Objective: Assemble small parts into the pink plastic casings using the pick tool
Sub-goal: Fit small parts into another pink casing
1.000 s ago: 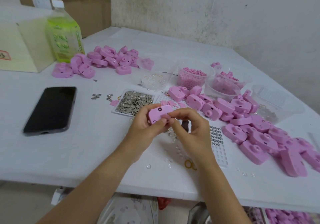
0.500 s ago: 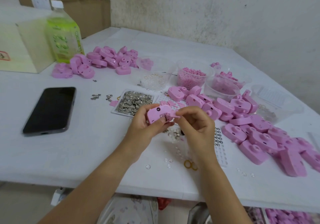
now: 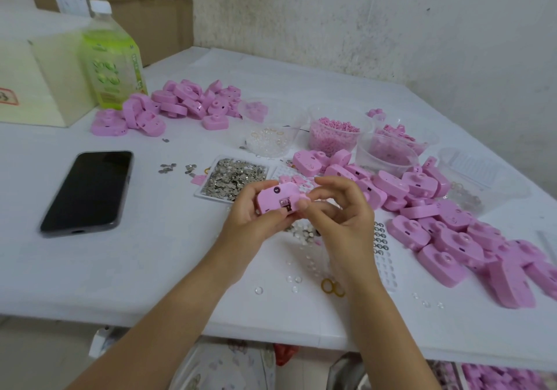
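In the head view, I see both hands meeting over the near middle of the white table [image 3: 150, 269]. The left hand [image 3: 253, 218] grips a pink plastic camera-shaped casing [image 3: 272, 196], fingers curled behind it and thumb on its near edge, holding it clear of the tabletop. A small silver metal contact [image 3: 284, 204] shows in an open slot on the casing's near face. The right hand [image 3: 340, 218] touches the left and pinches a small pink plastic piece [image 3: 302, 199] between thumb and forefinger, right against the casing's right end beside that slot. Its other fingers are loosely curled.

Just behind the hands lies a flat white tray of silver metal bits [image 3: 235, 178]. To the right, a long heap of loose pink casings [image 3: 452, 233] runs from mid-table to the near right edge. Beyond it stand a clear plastic cup of pink pellets [image 3: 334, 133], a clear cup of transparent rings [image 3: 271, 139] and a clear tub of pink parts [image 3: 385, 154]. A second pile of pink casings [image 3: 180, 103] sits far left, next to a green-labelled plastic bottle [image 3: 113, 67] and a cream cardboard box [image 3: 39, 82]. A black smartphone [image 3: 87, 190] lies face up at the left. Two yellow rings [image 3: 330, 287] and a few clear domes [image 3: 297, 279] lie near the right wrist.
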